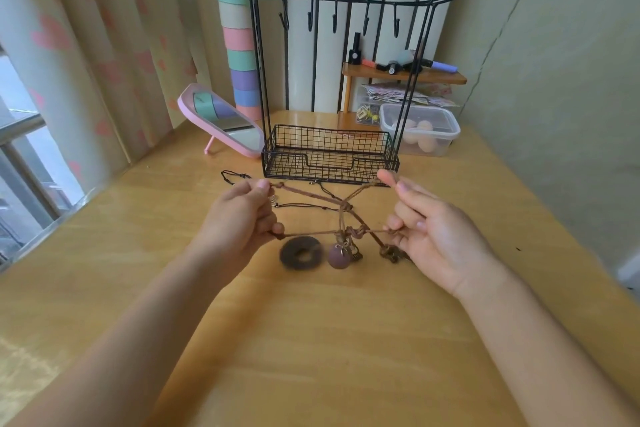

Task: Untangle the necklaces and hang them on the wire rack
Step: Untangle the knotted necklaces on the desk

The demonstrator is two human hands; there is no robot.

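Two bare forearms reach in from the bottom of the view over the wooden table [311, 340], and between them the left hand [239, 218] and right hand [436, 236] stretch a bundle of brown cord necklaces [343, 210] above the tabletop. The left hand pinches one cord end between thumb and forefinger at the top and nips a second strand with its lower fingers; the right hand does the same on its side, so each hand is closed on cord in two places. The strands cross in a knot near the middle, and a second snarl sits lower down, where a dark ring pendant [300, 252], a mauve round pendant [338, 255] and a bronze charm cluster [391, 252] dangle, the ring blurred. A thin black cord [235, 176] lies loose on the table behind the left hand. The wire rack [329, 156] stands just beyond, its five hooks [334, 19] all bare. The work looks to be in the untangling step, with nothing hung. The next move likely calls for slackening the pull rather than tightening it, then feeding one pendant back through the crossing to free a single necklace.
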